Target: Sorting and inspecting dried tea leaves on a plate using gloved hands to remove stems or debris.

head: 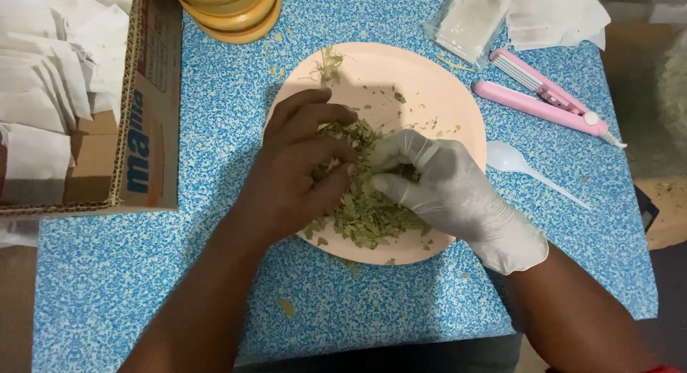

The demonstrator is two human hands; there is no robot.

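I see the blue speckled table (215,287) filling most of my view, with an open cardboard box (147,115) of white paper sachets (43,80) along its left side. At the middle sits the round peach plate (429,87), and on its near half lies the heap of dried green leaves (368,216), where both hands work.

My left hand (297,173) is bare and comes in from the left, fingers curled loosely down into the heap with leaves pinched under the fingertips; it is neither flat open nor fully closed. My right hand (451,194), in a thin white glove, comes in from the right, its fingers bent inward against the same clump, gripping some leaves. The two hands meet fingertip to fingertip over the heap, which lies directly beneath and between them, spreading across the plate from left to right. Neither hand is nearer; both are in it.

Beyond the plate's right edge lie a pink heat sealer (544,101), a white plastic spoon (522,165) and a clear packet (469,19). Stacked yellow dishes (236,12) stand at the top.
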